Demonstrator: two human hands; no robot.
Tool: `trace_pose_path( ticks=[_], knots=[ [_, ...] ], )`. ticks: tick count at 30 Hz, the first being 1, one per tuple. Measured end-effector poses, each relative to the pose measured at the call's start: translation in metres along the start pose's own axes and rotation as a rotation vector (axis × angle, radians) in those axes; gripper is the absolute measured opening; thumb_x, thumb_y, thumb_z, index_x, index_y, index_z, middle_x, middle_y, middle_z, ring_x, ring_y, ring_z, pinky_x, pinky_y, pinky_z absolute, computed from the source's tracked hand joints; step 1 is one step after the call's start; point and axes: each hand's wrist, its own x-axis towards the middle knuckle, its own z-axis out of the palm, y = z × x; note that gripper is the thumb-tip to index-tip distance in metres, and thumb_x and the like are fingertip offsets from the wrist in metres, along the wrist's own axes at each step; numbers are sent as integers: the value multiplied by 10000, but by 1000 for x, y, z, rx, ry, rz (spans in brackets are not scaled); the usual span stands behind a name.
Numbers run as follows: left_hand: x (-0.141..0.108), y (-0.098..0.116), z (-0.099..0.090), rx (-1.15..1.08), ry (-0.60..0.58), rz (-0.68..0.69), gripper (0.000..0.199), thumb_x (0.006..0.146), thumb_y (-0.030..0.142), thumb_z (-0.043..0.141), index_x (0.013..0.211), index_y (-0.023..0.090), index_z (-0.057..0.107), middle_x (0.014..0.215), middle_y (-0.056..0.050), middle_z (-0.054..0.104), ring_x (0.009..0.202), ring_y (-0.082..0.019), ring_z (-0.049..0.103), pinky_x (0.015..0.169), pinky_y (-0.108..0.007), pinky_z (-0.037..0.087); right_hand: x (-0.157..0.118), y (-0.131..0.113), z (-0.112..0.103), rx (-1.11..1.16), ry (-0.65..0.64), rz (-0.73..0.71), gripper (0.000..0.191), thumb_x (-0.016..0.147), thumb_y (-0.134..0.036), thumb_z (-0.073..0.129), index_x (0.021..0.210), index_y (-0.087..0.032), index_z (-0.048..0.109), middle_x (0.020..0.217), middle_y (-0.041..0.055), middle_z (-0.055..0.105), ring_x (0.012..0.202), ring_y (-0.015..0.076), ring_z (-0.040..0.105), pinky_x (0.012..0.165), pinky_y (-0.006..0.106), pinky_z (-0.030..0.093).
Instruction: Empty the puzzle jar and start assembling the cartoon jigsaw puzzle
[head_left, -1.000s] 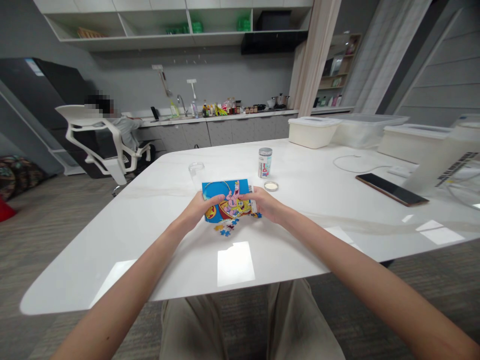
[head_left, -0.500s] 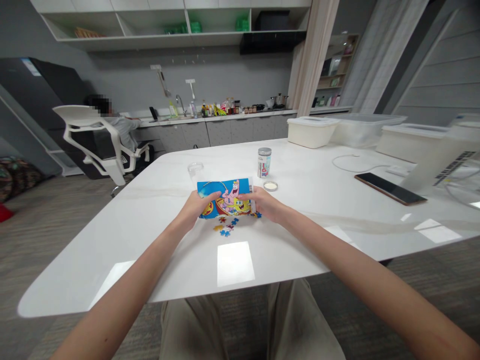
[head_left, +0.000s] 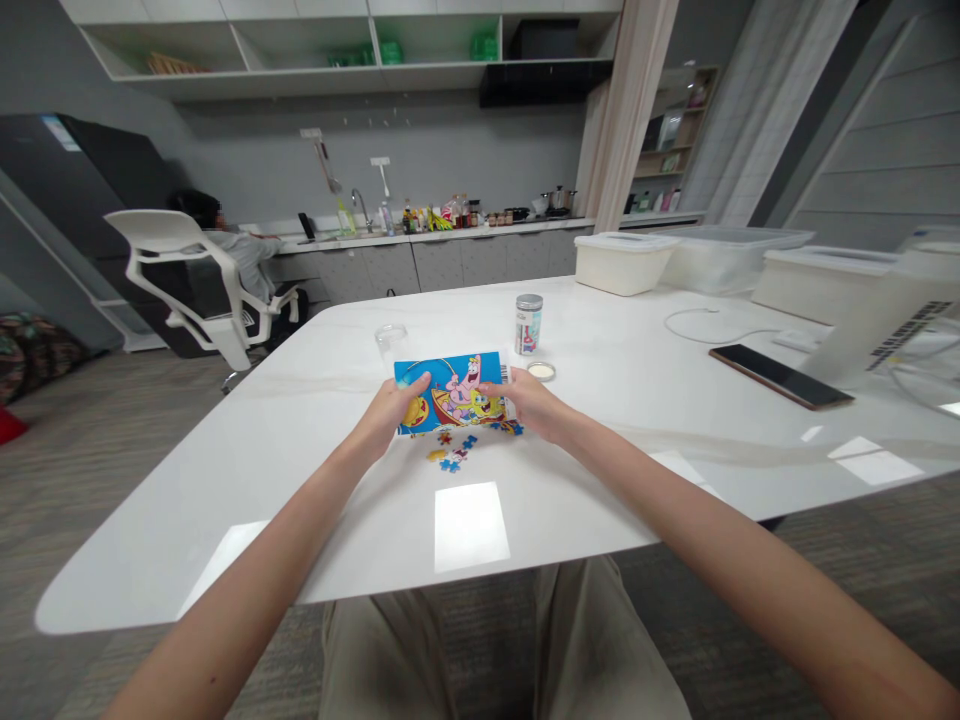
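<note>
Both hands hold a blue cartoon picture sheet point(head_left: 450, 393) by its two ends, above the white table point(head_left: 360, 540). My left hand point(head_left: 386, 410) grips the left end, thumb on the printed face. On the right end, my right hand point(head_left: 529, 402) is closed with its thumb over the yellow figure. Several jigsaw pieces point(head_left: 452, 464) lie on the table just below and partly behind the sheet. Beyond it stand a clear open jar point(head_left: 391, 340) at the left and a labelled can point(head_left: 528, 326) at the right. A round lid point(head_left: 541, 371) rests near my right hand.
A dark phone point(head_left: 780, 377) and a white cable point(head_left: 705, 325) lie at the right. Farther back stand storage boxes point(head_left: 624, 268). A person point(head_left: 244, 260) sits in a white chair point(head_left: 180, 270) at the left, near a kitchen counter point(head_left: 442, 265).
The sheet has tilted and risen slightly, showing more puzzle pieces under its right end. My left thumb has shifted up and left on the sheet.
</note>
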Motion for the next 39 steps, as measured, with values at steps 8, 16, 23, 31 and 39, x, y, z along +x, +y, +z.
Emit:
trace_pose_path(
  ticks=[8, 16, 23, 31, 39],
  knots=[
    [-3, 1, -1, -5, -64, 32, 443, 561, 410, 824, 916, 175, 701, 878, -76, 759, 812, -275, 720, 719, -335, 602, 0, 1, -1, -12, -6, -13, 383, 597, -267, 798, 951, -165, 696, 996, 79, 742, 1016, 261, 654, 989, 461, 450],
    [-3, 0, -1, 28, -106, 47, 487, 592, 429, 804, 981, 165, 675, 923, -72, 756, 824, -250, 719, 749, -318, 594, 3, 4, -2, -13, -12, -14, 389, 579, -277, 797, 938, -163, 700, 959, 75, 748, 996, 263, 658, 978, 453, 450],
    [-4, 0, -1, 18, -109, 47, 454, 608, 412, 794, 977, 177, 675, 916, -65, 757, 819, -241, 720, 741, -308, 593, 3, 5, -3, -27, -33, -31, 392, 600, -296, 792, 958, -164, 704, 977, 79, 744, 985, 259, 659, 969, 450, 454],
    [-3, 0, -1, 6, -100, 42, 442, 593, 400, 804, 948, 168, 680, 891, -66, 759, 796, -246, 721, 737, -320, 597, 2, 3, -2, -35, -31, -21, 406, 611, -300, 788, 984, -161, 705, 1000, 86, 740, 950, 253, 670, 963, 456, 458],
    [-4, 2, 0, 11, -93, 31, 444, 622, 375, 784, 998, 163, 681, 915, -69, 758, 827, -249, 720, 756, -319, 595, 0, 2, -2, -42, -20, -1, 377, 628, -289, 778, 980, -174, 705, 998, 75, 742, 961, 251, 669, 961, 456, 464]
  ],
)
